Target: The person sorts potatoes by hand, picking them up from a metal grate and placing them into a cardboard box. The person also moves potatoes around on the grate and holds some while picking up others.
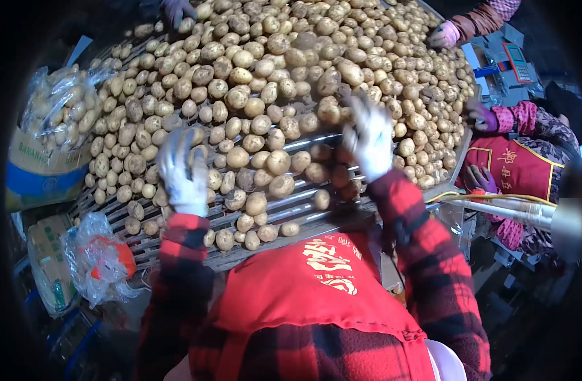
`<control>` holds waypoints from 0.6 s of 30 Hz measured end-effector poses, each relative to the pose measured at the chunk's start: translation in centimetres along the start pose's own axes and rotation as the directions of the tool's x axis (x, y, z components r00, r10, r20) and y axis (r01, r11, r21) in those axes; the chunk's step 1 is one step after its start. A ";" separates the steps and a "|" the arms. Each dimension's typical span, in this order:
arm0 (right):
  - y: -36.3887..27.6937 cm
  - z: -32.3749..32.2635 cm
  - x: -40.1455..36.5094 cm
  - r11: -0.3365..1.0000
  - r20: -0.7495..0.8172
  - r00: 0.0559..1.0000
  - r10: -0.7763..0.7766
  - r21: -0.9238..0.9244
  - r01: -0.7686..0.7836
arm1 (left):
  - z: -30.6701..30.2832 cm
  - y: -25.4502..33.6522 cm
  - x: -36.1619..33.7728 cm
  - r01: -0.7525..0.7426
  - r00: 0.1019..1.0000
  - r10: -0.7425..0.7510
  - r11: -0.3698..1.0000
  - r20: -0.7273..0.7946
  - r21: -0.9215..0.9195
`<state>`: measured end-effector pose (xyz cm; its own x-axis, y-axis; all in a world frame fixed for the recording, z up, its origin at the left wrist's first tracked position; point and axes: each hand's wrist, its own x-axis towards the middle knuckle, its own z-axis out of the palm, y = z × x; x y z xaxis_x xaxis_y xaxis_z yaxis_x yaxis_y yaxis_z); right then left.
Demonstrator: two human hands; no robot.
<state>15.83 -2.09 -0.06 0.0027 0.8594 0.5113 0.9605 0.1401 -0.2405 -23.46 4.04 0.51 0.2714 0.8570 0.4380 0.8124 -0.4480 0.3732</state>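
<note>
Potatoes (278, 162) cover the slatted metal sorting table (297, 217) in front of me, piled thickest toward the far side. My left hand (184, 173), in a whitish work glove, rests among the potatoes at the left with its fingers apart. My right hand (370, 138), gloved the same way, is over the right part of the pile and smeared by motion. Whether its fingers hold a potato cannot be made out. Just left of it, dark, blurred potatoes lie over the slats. Bare slats show between the loose potatoes near me.
A cardboard box (46, 168) with a plastic bag of potatoes (62, 108) stands at left, above crumpled clear plastic (100, 260). Other people's gloved hands (444, 35) reach in at the far edge. A co-worker in a red apron (510, 168) is at right, near a pale pipe (507, 213).
</note>
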 end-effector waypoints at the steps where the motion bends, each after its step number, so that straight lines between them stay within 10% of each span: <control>1: 1.4 1.2 2.9 0.993 0.002 0.994 0.112 -0.044 -0.112 | 0.0 2.7 -0.1 0.152 0.988 -0.135 0.933 0.074 -0.327; 4: 6.6 7.6 8.7 0.957 0.357 0.908 0.220 -0.258 -0.130 | 0.3 10.4 -2.1 0.473 0.877 -0.219 0.552 0.428 -0.687; 6: 7.7 8.5 11.9 0.950 0.518 0.816 0.258 -0.289 -0.118 | 1.9 11.9 -3.3 0.629 0.768 -0.012 0.202 0.640 -0.751; 8: 7.7 5.1 12.8 0.886 0.629 0.712 0.311 0.080 -0.457 | 3.4 13.1 -4.7 0.747 0.571 0.065 -0.455 0.818 -0.485; 10: 8.3 5.6 9.9 0.468 0.605 0.738 0.299 0.581 -0.666 | 3.6 13.9 -3.4 0.812 0.414 0.098 -0.489 0.905 -0.318; 12: 0.9 -2.1 8.1 0.408 0.678 0.709 0.193 0.602 -0.687 | 4.0 14.5 -2.9 0.682 0.337 0.117 -0.714 0.934 -0.156; 13: -1.2 -3.4 5.2 0.533 0.675 0.727 0.125 0.572 -0.623 | 3.9 15.2 -2.3 0.596 0.215 0.069 -0.800 0.974 -0.075; 14: -3.2 -4.7 2.3 0.644 0.669 0.741 0.057 0.543 -0.539 | 5.1 14.3 -2.8 0.580 0.353 0.226 -0.814 0.908 -0.023; 16: -3.4 -4.5 -3.8 0.937 0.420 0.884 0.203 0.179 -0.300 | 5.1 14.3 -3.5 0.419 0.324 0.265 -0.901 0.908 0.113; 18: -3.4 -2.8 -6.3 0.936 0.373 0.868 0.327 0.000 -0.352 | 4.7 14.8 -4.7 0.630 0.358 0.117 -0.763 0.926 -0.147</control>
<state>13.36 -9.34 -0.13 0.2123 0.9755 0.0573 0.8978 -0.1716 -0.4056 -10.25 -5.43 0.14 0.6702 0.4904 -0.5571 -0.5247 0.8440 0.1116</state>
